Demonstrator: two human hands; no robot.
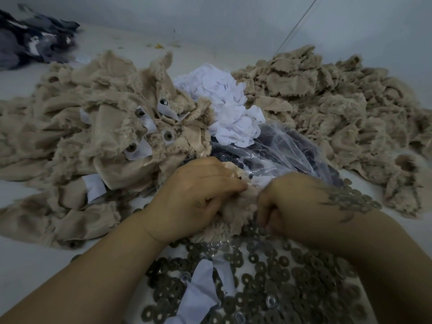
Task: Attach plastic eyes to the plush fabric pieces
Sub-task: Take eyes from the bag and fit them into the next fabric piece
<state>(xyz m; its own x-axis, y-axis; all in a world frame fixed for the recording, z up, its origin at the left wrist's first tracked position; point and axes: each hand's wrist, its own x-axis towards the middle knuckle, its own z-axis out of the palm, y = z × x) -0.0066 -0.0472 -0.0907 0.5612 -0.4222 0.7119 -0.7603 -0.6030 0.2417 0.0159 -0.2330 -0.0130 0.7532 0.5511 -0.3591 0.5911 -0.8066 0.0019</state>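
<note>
My left hand and my right hand both grip one beige plush piece at the centre, fingers curled into its fur. What sits between the fingers is hidden. Dark ring washers lie scattered thickly in front of me. A clear plastic bag of dark plastic eyes lies just behind my hands. To the left is a heap of plush pieces with eyes and washers fitted and white patches showing. A second heap of plain beige pieces lies to the right.
A bundle of white fabric patches sits between the two heaps. Loose white patches lie among the washers. Dark grey fabric is piled at the far left corner. The white table meets a wall behind.
</note>
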